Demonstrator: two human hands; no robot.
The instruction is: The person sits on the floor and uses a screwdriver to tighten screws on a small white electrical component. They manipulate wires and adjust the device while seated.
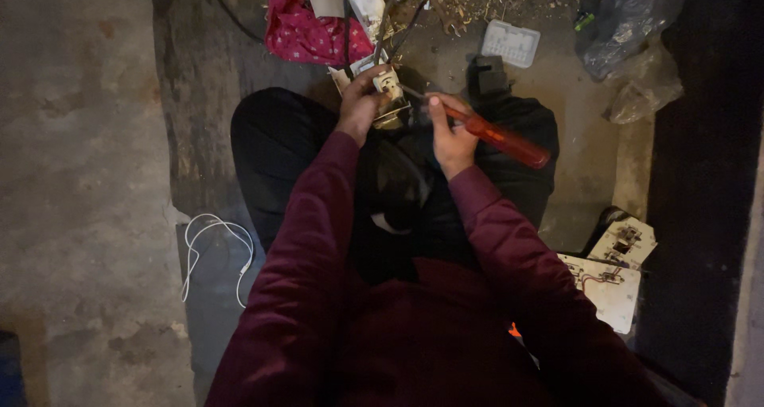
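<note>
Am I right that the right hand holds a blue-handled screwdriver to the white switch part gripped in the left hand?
Not quite: the head view shows the screwdriver has a red handle, not blue. The right hand does hold it to the white switch part, which the left hand grips.

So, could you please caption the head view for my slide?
Seated person's left hand holds a white electrical switch unit while the right hand works a red-handled screwdriver against it.
</note>
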